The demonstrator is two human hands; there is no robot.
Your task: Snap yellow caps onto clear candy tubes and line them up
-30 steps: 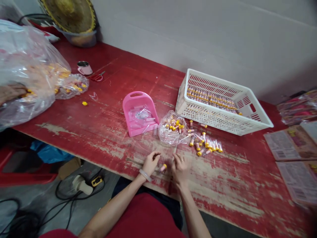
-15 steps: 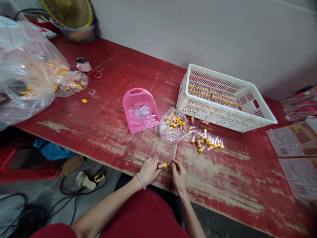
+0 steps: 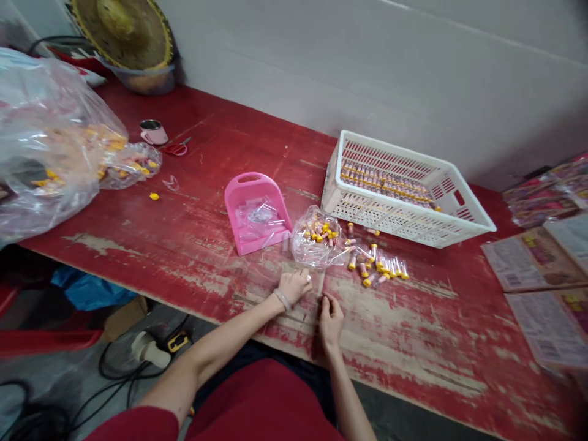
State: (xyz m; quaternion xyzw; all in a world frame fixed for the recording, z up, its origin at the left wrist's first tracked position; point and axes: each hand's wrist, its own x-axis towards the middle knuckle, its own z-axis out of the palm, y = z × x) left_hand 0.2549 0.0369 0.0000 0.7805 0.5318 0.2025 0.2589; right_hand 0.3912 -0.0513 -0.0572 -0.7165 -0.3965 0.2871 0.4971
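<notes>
My left hand (image 3: 294,288) is closed, palm down, just in front of a clear plastic bag (image 3: 312,254) of small pink pieces with yellow caps. A pale glint shows at its fingertips, but what lies inside the fingers is hidden. To its right, my right hand (image 3: 331,321) rests low over the table edge with thumb and forefinger pinched together; anything between them is too small to make out. Right of the bag lie several small clear tubes (image 3: 392,267) with yellow caps, some in a row, others loose. A pink scoop-shaped tray (image 3: 234,226) holding clear plastic pieces stands behind my left hand.
A white slotted crate (image 3: 386,217) with rows of capped tubes stands against the wall. Printed packs (image 3: 519,263) lie at the right. On the left are a large plastic bag (image 3: 55,135), a pink mug (image 3: 154,133) and red scissors (image 3: 176,149). Cables (image 3: 110,386) run across the floor.
My left hand has moved forward and turned over toward the bag; the yellow-capped tube it held is no longer visible. My right hand stays pinched in nearly the same place.
</notes>
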